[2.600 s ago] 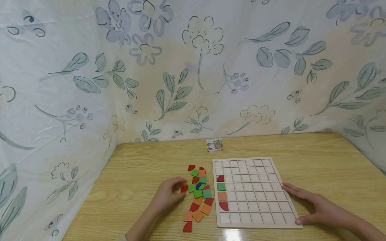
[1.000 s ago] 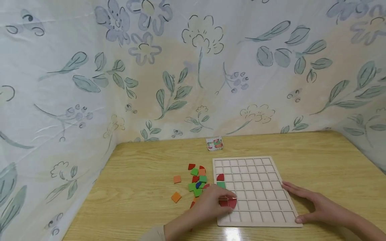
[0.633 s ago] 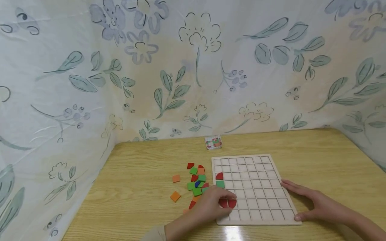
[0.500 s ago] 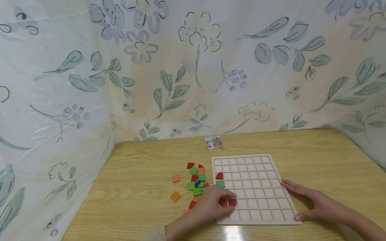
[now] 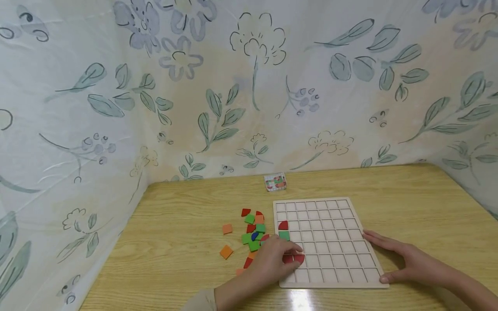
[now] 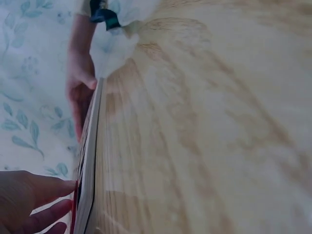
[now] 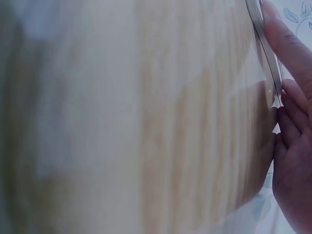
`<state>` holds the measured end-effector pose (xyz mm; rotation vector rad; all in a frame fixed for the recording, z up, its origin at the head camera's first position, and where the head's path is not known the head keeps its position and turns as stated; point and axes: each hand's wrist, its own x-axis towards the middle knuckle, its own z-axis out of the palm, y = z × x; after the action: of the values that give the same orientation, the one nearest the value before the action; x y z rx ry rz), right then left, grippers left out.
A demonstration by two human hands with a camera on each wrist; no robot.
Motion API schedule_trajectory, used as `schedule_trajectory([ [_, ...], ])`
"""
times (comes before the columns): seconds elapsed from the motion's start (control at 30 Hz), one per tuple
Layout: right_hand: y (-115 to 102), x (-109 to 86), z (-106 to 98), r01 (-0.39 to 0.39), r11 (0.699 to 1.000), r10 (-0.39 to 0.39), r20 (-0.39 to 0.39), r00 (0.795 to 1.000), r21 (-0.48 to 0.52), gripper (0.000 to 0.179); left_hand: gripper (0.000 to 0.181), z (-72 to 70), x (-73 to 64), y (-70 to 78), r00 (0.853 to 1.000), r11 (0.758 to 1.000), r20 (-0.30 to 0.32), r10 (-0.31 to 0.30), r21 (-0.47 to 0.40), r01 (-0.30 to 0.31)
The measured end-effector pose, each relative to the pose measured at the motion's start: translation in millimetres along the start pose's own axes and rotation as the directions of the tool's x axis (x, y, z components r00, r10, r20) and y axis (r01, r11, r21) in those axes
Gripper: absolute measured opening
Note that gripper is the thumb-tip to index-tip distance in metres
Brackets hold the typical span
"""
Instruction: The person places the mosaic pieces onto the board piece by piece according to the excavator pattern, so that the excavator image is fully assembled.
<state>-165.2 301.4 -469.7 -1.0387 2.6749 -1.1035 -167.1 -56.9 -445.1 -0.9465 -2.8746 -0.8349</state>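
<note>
A wooden grid board (image 5: 333, 248) lies flat on the table. My left hand (image 5: 272, 258) reaches over its left side, with thumb and fingertips around a red quarter-circle tile (image 5: 299, 258) in the second column. Beside that tile is another red tile (image 5: 287, 258), partly covered by the hand. Further up the first column sit a green square tile (image 5: 284, 236) and a red quarter-circle tile (image 5: 283, 225). The left wrist view has the left thumb touching a red edge on the board's face. My right hand (image 5: 414, 263) rests against the board's right edge, thumb at the near corner, fingers extended.
Left of the board lies a loose pile of green tiles (image 5: 254, 245), with red, orange and blue ones among them. Two orange tiles (image 5: 226, 252) lie apart from it. A small pattern card (image 5: 275, 182) is at the back, before the floral cloth (image 5: 249, 121).
The left hand has carried a red quarter-circle tile from left of the pile onto the board and stayed there. Two orange tiles now lie uncovered. The right hand keeps its place.
</note>
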Motion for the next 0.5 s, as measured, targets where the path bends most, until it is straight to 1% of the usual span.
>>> schedule_trajectory([
  [0.13, 0.7, 0.9, -0.3, 0.004, 1.0, -0.004, 0.001, 1.0, -0.007, 0.086, 0.018, -0.7, 0.6, 1.3, 1.0, 1.0, 0.005, -0.006, 0.012, 0.006],
  [0.2, 1.8, 0.4, -0.4, 0.011, 1.0, -0.011, -0.002, 1.0, -0.019, 0.086, 0.018, -0.8, 1.3, 2.2, 1.0, 1.0, 0.016, -0.001, 0.005, 0.001],
  [0.27, 2.9, -0.6, -0.2, 0.018, 0.999, -0.018, -0.006, 1.0, -0.031, 0.086, 0.019, -1.0, 2.0, 3.3, 0.999, 1.0, 0.036, -0.009, -0.014, 0.009],
  [0.43, 4.5, -1.9, 1.0, 0.027, 0.998, -0.028, -0.02, 0.999, -0.052, 0.086, 0.018, -2.7, 1.3, 4.5, 0.996, 0.996, 0.082, -0.04, -0.082, 0.046],
  [0.5, 4.4, -1.3, 1.9, 0.03, 0.998, -0.031, -0.027, 0.999, -0.057, 0.086, 0.018, -4.0, 0.7, 2.4, 0.996, 0.986, 0.079, -0.046, -0.156, 0.058],
])
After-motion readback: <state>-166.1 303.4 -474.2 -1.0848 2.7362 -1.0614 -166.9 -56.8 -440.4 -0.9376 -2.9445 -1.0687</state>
